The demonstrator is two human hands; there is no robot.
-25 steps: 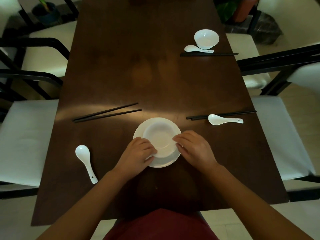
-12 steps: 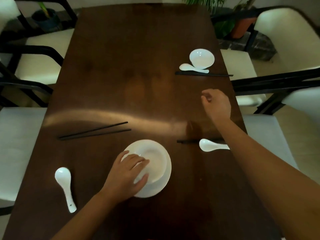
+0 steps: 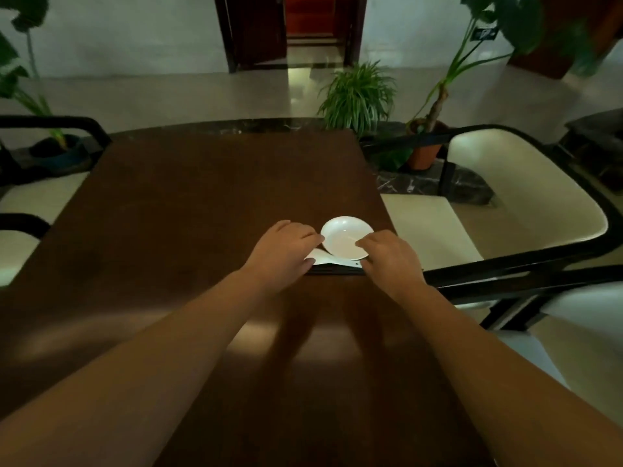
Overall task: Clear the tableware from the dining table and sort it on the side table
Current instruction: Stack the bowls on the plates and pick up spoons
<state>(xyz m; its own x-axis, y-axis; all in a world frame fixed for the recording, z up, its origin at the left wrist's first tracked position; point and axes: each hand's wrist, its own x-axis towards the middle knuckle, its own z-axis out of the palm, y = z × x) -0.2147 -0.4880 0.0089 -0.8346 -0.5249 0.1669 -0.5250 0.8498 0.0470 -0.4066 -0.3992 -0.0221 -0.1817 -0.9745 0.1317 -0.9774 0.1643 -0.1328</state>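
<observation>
Bowl [image 3: 347,238] on dining table [image 3: 202,203], spoon [image 3: 325,259] and chopsticks [image 3: 333,270] touching its near side; left hand [image 3: 286,247] and right hand [image 3: 391,257] curl fingers against its rim.

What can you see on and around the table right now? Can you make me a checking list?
Surface: dark brown wooden table, with a bright patch of light near the person.
Job's things: a white bowl, a white spoon in front of it, and black chopsticks nearest the person, all close together near the right edge.
Clutter: nothing seen.
Hands: left hand is at the bowl's left rim, over the spoon's scoop; right hand is at the bowl's right rim. A firm grip cannot be told.
Cables: nothing seen.
Surroundings: cream chair on the right, potted plants behind the table, a dark doorway beyond.
</observation>
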